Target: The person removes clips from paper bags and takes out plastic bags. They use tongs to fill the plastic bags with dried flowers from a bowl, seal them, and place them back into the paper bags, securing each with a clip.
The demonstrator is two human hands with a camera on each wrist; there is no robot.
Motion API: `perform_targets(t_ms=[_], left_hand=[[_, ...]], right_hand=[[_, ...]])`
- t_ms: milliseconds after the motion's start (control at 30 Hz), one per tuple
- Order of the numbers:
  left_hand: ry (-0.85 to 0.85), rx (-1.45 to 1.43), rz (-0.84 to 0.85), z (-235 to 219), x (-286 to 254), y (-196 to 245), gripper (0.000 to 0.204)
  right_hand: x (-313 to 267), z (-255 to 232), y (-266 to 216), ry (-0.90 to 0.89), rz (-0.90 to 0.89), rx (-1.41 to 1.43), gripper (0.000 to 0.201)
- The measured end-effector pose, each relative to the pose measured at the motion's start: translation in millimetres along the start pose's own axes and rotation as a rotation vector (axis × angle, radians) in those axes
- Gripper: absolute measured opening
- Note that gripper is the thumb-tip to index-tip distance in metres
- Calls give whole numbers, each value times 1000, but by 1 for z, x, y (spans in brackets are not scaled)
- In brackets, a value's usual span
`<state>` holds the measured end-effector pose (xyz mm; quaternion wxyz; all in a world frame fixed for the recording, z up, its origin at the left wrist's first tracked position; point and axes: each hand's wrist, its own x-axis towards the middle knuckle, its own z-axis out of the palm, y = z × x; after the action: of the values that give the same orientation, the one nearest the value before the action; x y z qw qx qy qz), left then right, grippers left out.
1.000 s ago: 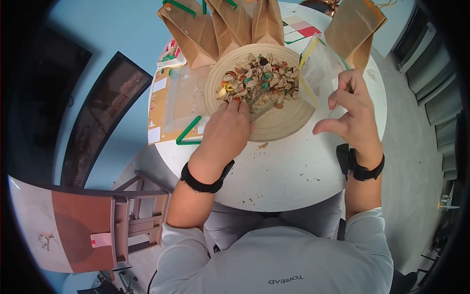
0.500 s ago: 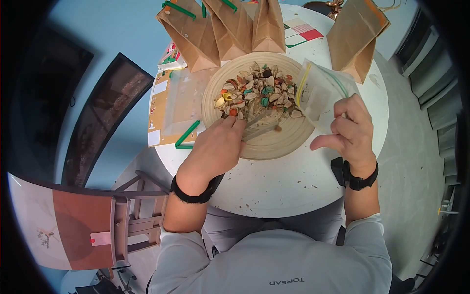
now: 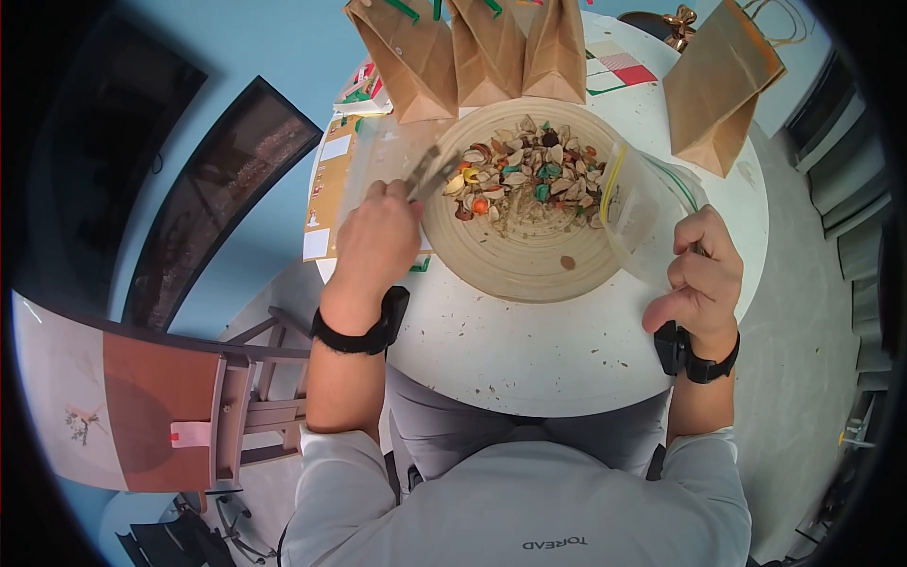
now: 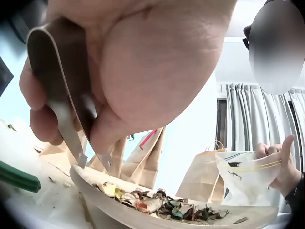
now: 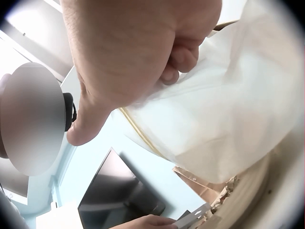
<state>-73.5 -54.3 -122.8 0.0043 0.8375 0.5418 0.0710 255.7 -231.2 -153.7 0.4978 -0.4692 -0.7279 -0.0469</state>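
My left hand (image 3: 373,241) grips a pair of metal tongs (image 4: 59,71) between thumb and fingers. The tips of the tongs are parted, with nothing between them, above the left rim of a round wooden plate (image 3: 491,279). Dried petals and potpourri pieces (image 3: 534,170), mostly tan with some green, orange and yellow, cover the plate's middle and far part. At the plate's right edge, my right hand (image 3: 704,274) holds a clear zip bag (image 3: 652,217) by its side, fingers curled and thumb sticking out. The bag's mouth, with a yellow strip, faces the plate.
Several brown paper bags (image 3: 487,57) stand behind the plate, and another paper bag (image 3: 723,90) at the right. A translucent sheet (image 3: 392,151) lies left over a printed board (image 3: 326,189). Crumbs are scattered on the white table (image 3: 529,364) near its front edge.
My left hand has lifted the tongs off the plate's potpourri and moved left and up to the rim. The right hand still holds the zip bag beside the plate.
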Motion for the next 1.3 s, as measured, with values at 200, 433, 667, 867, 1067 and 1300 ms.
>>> perform_targets(t_ms=[200, 433, 667, 867, 1067, 1300], left_hand=[[-86, -32, 105, 6, 18, 37, 25], [-175, -158, 308, 18, 33, 54, 26], [-121, -216, 399, 22, 31, 48, 25], [-60, -243, 422, 21, 28, 46, 24], [-25, -253, 432, 14, 25, 49, 27], [80, -351, 538, -19, 16, 82, 29]], right_hand=[[-14, 3, 21, 23, 129, 103, 73], [-18, 8, 25, 3, 145, 160, 74], [-13, 9, 21, 24, 167, 159, 73], [-17, 6, 23, -14, 179, 117, 69], [-13, 8, 18, -41, 198, 137, 63], [-8, 4, 15, -49, 169, 102, 62]])
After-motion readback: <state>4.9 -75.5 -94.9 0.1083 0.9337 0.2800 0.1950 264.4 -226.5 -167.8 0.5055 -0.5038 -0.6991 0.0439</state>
